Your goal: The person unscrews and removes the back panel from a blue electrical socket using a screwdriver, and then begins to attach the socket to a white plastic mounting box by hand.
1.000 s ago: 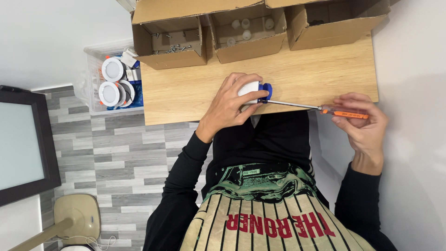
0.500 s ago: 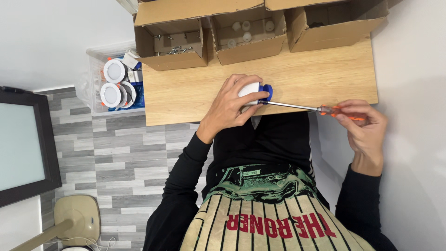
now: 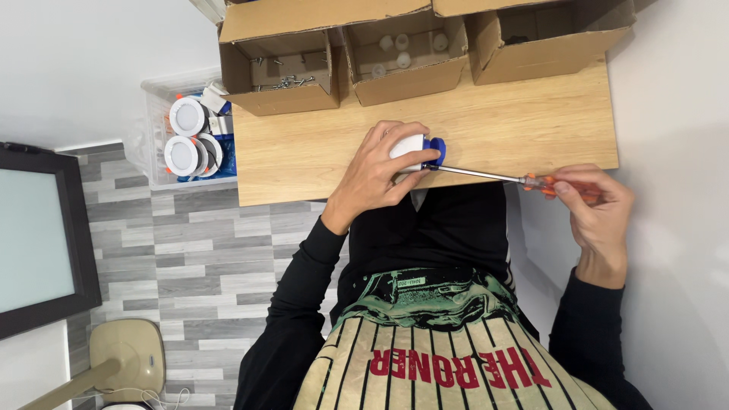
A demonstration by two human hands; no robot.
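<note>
Left hand (image 3: 376, 178) wraps the small white-and-blue plastic fitting (image 3: 419, 148) at the near edge of the light wooden tabletop (image 3: 524, 129); right hand (image 3: 600, 209) pinches the orange-handled long-shaft screwdriver (image 3: 493, 176), tip in the fitting. Best to keep the shaft in line and the fitting pinned. Three open brown cardboard boxes (image 3: 406, 53) line the far edge; clear bin of round white lamps (image 3: 186, 133) sits left.

— What is the white fitting (image 3: 408, 146) like?
— Small, white, with a blue part at its right side. It sits at the desk's (image 3: 516, 137) near edge, about midway along, mostly covered.
— And the screwdriver (image 3: 501, 178)?
— Orange handle, long thin metal shaft, lying nearly level beyond the near edge, its tip meeting the fitting's blue part.
</note>
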